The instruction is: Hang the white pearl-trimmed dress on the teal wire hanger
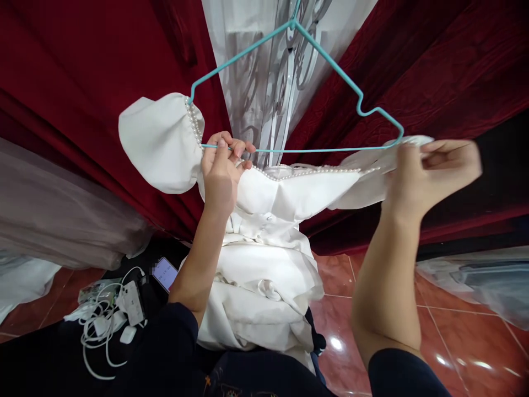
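A white dress (268, 264) with pearl trim along its neckline hangs down over my lap. Its left puff sleeve (159, 143) is looped over the left end of a light blue hanger (326, 52). My left hand (223, 171) is closed around the hanger's bottom bar and the dress edge beside that sleeve. At the hanger's right end, my right hand (421, 171) pinches the dress's right sleeve (363, 182), and its fingers are partly blurred.
Dark red curtains (103, 66) hang on both sides of a white metal frame (289, 82). At the lower left lie tangled white cables (99, 331), a power strip (131, 303) and a lit phone (164, 274). Red floor tiles (467, 342) show at the lower right.
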Motion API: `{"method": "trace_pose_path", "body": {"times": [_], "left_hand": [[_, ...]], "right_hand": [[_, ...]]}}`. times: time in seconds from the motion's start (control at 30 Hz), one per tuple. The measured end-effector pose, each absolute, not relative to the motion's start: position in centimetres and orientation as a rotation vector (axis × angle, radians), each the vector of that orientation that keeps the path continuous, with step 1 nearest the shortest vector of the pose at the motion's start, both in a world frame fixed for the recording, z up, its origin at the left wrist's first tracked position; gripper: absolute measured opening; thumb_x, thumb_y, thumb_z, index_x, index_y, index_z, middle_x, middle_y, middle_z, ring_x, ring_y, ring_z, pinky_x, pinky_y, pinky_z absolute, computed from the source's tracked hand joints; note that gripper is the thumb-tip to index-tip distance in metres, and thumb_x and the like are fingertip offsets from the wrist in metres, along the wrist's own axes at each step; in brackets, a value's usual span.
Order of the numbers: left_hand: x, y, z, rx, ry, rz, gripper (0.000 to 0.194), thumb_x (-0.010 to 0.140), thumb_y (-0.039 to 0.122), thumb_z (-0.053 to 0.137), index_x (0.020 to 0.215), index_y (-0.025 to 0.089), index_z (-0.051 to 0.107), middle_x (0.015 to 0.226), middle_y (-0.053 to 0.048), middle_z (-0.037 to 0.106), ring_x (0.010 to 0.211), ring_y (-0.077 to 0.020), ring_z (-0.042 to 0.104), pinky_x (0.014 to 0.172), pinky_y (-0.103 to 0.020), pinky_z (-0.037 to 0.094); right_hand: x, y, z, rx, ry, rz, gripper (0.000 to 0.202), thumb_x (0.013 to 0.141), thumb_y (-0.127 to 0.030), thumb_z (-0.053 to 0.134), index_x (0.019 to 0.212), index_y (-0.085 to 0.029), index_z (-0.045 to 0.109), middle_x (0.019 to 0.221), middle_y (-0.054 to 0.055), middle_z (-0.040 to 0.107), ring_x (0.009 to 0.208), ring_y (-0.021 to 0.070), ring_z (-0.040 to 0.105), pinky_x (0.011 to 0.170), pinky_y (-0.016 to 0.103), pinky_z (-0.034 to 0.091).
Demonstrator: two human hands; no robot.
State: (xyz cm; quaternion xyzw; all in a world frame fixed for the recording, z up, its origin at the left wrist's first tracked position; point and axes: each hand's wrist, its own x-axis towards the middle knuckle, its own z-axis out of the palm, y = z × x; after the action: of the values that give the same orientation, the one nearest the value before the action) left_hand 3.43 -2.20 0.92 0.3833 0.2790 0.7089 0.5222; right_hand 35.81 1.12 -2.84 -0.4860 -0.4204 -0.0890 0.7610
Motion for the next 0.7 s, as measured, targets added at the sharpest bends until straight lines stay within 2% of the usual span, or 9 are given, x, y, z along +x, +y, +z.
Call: {"method": "trace_pose_path", "body": {"times": [0.1, 0.2, 0.27, 0.43, 0.57, 0.7], "left_hand": [[3.4, -2.3, 0.8, 0.941, 0.641, 1.698, 0.021, 0.109, 0.032, 0.055, 0.090, 0.024, 0.052, 0.078, -0.002, 0.056, 0.092, -0.0182, 0.068, 0.067, -0.024, 0.049], [3.5, -2.3, 0.5, 0.964, 0.629, 1.708, 0.020, 0.107, 0.036, 0.058, 0.092, 0.025, 0.052, 0.080, -0.002, 0.055, 0.094, -0.0190, 0.068, 0.068, -0.025, 0.050], [3.4, -2.2, 0.4, 0.969, 0.613, 1.709, 0.020, 0.107, 0.037, 0.059, 0.092, 0.024, 0.052, 0.081, -0.002, 0.054, 0.094, -0.0191, 0.068, 0.069, -0.026, 0.051], [3.4, -2.2, 0.3, 0.964, 0.566, 1.720, 0.020, 0.111, 0.027, 0.047, 0.092, 0.023, 0.053, 0.079, -0.001, 0.050, 0.090, -0.0165, 0.067, 0.065, -0.023, 0.050], [3.7, -2.3, 0.4, 0.932, 0.572, 1.729, 0.023, 0.113, 0.024, 0.043, 0.092, 0.023, 0.054, 0.078, -0.001, 0.050, 0.088, -0.0157, 0.068, 0.065, -0.022, 0.050], [3.7, -2.3, 0.3, 0.913, 0.578, 1.722, 0.022, 0.113, 0.026, 0.046, 0.092, 0.023, 0.054, 0.077, 0.000, 0.049, 0.088, -0.0160, 0.068, 0.065, -0.022, 0.049]], "right_hand": [[36.3, 1.8, 1.0, -1.193, -0.968, -0.223, 0.036, 0.069, 0.010, 0.065, 0.067, -0.020, 0.047, 0.066, -0.007, 0.046, 0.057, 0.0036, 0.040, 0.060, 0.026, 0.027], [34.0, 2.0, 4.2, -1.255, -1.163, -0.155, 0.026, 0.077, -0.002, 0.072, 0.073, -0.018, 0.053, 0.072, -0.005, 0.054, 0.064, 0.0060, 0.049, 0.064, 0.029, 0.029], [32.1, 2.1, 5.4, -1.268, -1.257, -0.114, 0.022, 0.077, -0.005, 0.074, 0.075, -0.017, 0.055, 0.074, -0.002, 0.057, 0.065, 0.0072, 0.052, 0.063, 0.028, 0.031], [30.9, 1.8, 4.7, -1.157, -1.273, -0.150, 0.027, 0.070, 0.004, 0.068, 0.069, -0.016, 0.051, 0.065, -0.005, 0.050, 0.055, 0.0018, 0.042, 0.053, 0.021, 0.027], [31.9, 0.8, 3.7, -1.132, -1.301, -0.089, 0.026, 0.070, -0.003, 0.073, 0.068, -0.017, 0.050, 0.062, -0.006, 0.048, 0.050, 0.0007, 0.039, 0.048, 0.018, 0.023], [31.0, 1.6, 5.1, -1.042, -1.349, -0.153, 0.030, 0.076, -0.008, 0.077, 0.071, -0.016, 0.049, 0.067, -0.006, 0.046, 0.055, -0.0012, 0.037, 0.053, 0.019, 0.024]]}}
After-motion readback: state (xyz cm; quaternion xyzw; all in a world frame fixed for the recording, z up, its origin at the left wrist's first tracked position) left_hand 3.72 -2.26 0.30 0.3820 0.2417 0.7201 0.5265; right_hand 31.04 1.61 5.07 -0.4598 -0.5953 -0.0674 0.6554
